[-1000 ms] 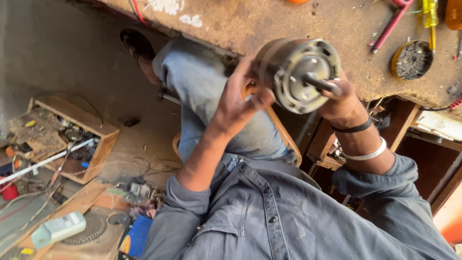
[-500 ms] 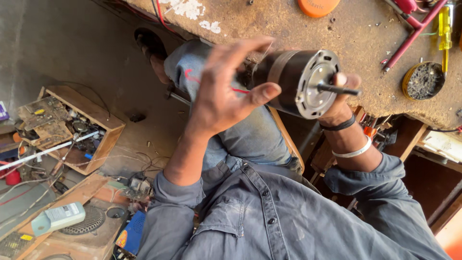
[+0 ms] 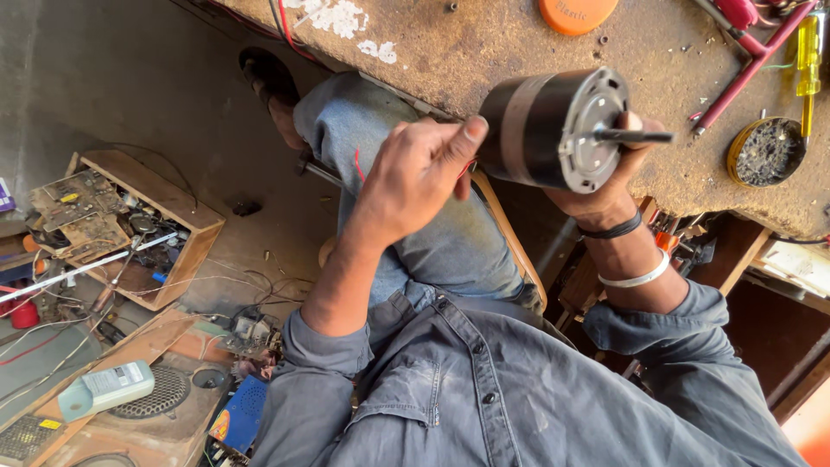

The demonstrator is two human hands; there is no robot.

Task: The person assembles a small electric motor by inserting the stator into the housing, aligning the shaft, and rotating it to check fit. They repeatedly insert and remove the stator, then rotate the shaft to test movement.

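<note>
My right hand [image 3: 605, 197], with a black band and a white bangle on the wrist, holds a black cylindrical electric motor [image 3: 536, 130] from below. The motor's grey end plate and steel shaft [image 3: 635, 136] point right. My left hand [image 3: 415, 173] is closed just left of the motor's rear end, thumb up, pinching a thin red wire [image 3: 358, 164] that runs from the motor. Both hands are raised over my lap, in front of the edge of a worn workbench [image 3: 501, 43].
On the bench lie an orange lid [image 3: 577, 13], a red-handled tool [image 3: 745, 65], a yellow screwdriver [image 3: 808, 56] and a round tin of bits [image 3: 765, 151]. On the floor at left are a wooden box of circuit boards [image 3: 130, 225], a speaker [image 3: 164, 393] and a pale handheld device [image 3: 108, 389].
My left hand, spread open against the motor a moment ago, has closed on the red wire. The motor now sits a little further right with its shaft level.
</note>
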